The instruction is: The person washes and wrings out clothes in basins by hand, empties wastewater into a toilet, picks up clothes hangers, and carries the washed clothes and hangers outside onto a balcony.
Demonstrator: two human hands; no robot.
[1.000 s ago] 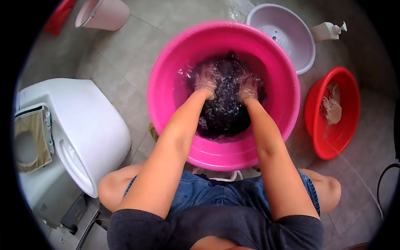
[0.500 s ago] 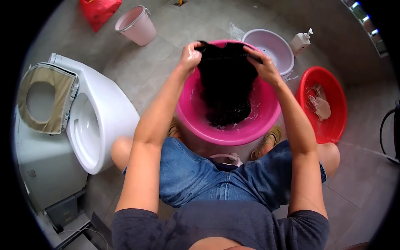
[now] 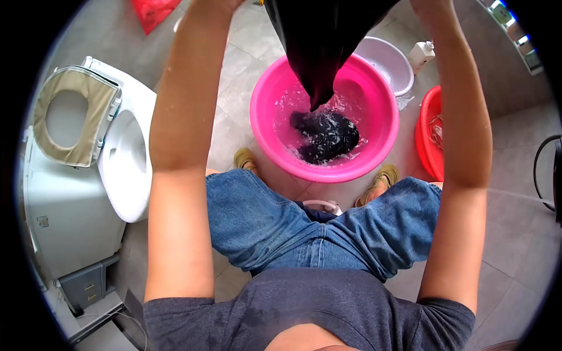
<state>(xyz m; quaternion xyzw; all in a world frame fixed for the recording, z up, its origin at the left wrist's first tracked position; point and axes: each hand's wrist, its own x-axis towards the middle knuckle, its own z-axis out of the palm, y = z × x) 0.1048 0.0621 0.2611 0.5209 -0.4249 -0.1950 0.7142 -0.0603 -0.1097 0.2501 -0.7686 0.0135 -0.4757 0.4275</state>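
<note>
Black cloth [image 3: 328,47] hangs between right hand [image 3: 229,3] and left hand [image 3: 427,4] — each grip apparently cropped, its state I cannot tell.

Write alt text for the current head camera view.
Dark cloth hangs between a person's raised arms, hands out of frame, above a pink basin with dark fabric in water; toilet left, lavender basin and red basin right.
</note>
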